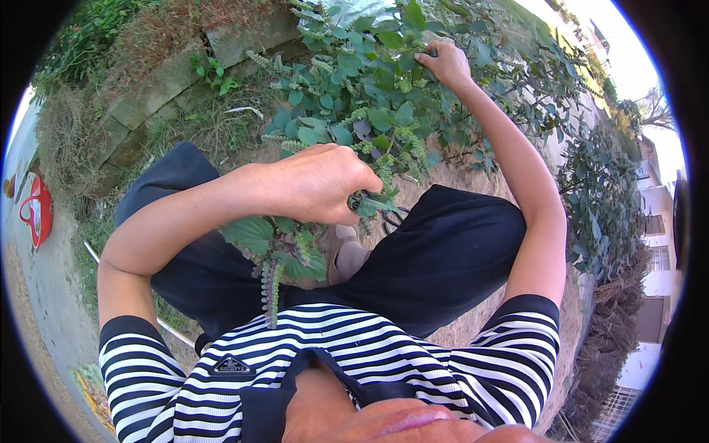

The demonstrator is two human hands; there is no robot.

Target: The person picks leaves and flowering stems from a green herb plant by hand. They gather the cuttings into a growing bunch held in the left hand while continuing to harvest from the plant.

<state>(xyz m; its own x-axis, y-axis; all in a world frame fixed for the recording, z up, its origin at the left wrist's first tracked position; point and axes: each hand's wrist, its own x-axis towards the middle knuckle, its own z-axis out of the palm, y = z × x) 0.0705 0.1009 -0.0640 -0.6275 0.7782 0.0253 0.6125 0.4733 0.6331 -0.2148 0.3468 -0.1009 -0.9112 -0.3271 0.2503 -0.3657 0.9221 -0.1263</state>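
Observation:
My left hand point(324, 180) is closed around a bunch of cut-looking leafy perilla sprigs point(252, 235), held above my lap. One long flower spike point(270, 293) hangs from it over my dark trousers, and serrated leaves stick out past my thumb. Ahead of me stands a bushy perilla plant point(354, 83) with green leaves and seed spikes. My right hand point(445, 63) reaches up to its top right and pinches a shoot there; the fingertips are partly hidden. Black looped handles point(394, 221), perhaps of scissors, lie on the ground between my legs.
A concrete-block edging point(160, 83) runs along the left, with dry grass and weeds beside it. A red bag or basket point(39, 213) sits on paving at far left. A pale pole point(174, 332) lies by my left side. Dry brush point(601, 332) and more leafy plants point(598, 205) line the right.

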